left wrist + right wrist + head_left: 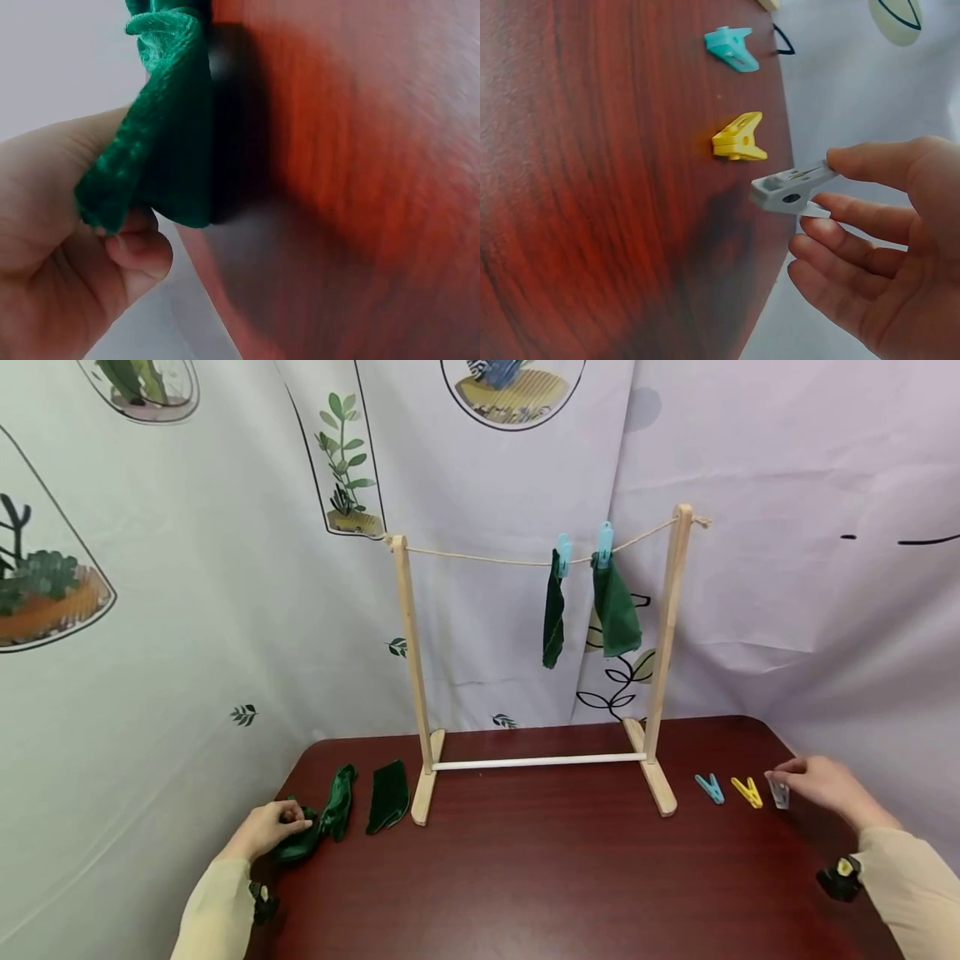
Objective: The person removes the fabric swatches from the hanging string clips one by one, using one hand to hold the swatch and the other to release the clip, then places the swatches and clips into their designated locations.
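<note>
At the table's left edge my left hand (267, 828) pinches a green velvet cloth piece (176, 142); its free end droops past the fingers in the left wrist view. Far to the right, my right hand (828, 789) holds a grey clothespin (791, 187) by its handle ends, between thumb and fingers. A yellow clothespin (739, 139) and a blue clothespin (733, 49) lie on the table beside it. Two more green cloth pieces, a crumpled one (339, 802) and a flat one (388, 796), lie right of my left hand.
A wooden drying rack (411, 652) stands at the back of the dark red table (525, 868). On its rope (480, 558), blue clothespins hold a narrow green cloth (553, 614) and a wider green cloth (617, 610). A printed curtain (487, 485) hangs behind.
</note>
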### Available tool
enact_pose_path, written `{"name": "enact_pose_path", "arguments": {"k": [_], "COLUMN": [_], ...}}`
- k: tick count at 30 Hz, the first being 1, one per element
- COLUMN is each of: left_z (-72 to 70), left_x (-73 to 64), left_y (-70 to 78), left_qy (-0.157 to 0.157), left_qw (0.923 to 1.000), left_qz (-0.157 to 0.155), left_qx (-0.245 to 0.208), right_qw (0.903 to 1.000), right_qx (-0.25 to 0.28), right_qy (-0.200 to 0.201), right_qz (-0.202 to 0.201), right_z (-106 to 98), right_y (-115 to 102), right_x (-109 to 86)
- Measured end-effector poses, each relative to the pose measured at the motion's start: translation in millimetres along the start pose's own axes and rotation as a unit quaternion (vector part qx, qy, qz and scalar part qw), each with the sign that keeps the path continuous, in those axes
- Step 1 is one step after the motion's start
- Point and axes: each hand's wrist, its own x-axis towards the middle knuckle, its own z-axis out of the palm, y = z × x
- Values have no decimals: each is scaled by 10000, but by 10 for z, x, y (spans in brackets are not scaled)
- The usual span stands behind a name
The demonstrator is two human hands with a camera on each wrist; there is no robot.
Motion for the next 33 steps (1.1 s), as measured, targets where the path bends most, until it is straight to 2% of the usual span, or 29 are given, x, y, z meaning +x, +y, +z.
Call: {"name": "enact_pose_path", "arguments": {"k": [4, 8, 14, 21, 28, 33], "left_z": [3, 37, 116, 169, 172, 169], "left_x": [-14, -35, -12, 112, 272, 334], "left_y": [-45, -87, -94, -78, -79, -50], "left_qy": [-93, -20, 139, 85, -242, -323], "left_qw": [9999, 9998, 9983, 9974, 9986, 9987], "left_qz": [95, 132, 138, -241, -316, -389], "left_qx": [70, 113, 543, 669, 344, 20], "right_qw": [10000, 9999, 9999, 9995, 9989, 9979], "right_qx": [-48, -38, -62, 37, 220, 257], "right_qy": [-48, -96, -55, -56, 65, 260], "right_qz": [37, 80, 140, 298, 407, 542], "right_z": [42, 83, 146, 240, 312, 335], "right_y": [41, 64, 103, 108, 121, 127], "right_x": [-7, -15, -18, 22, 72, 103]}}
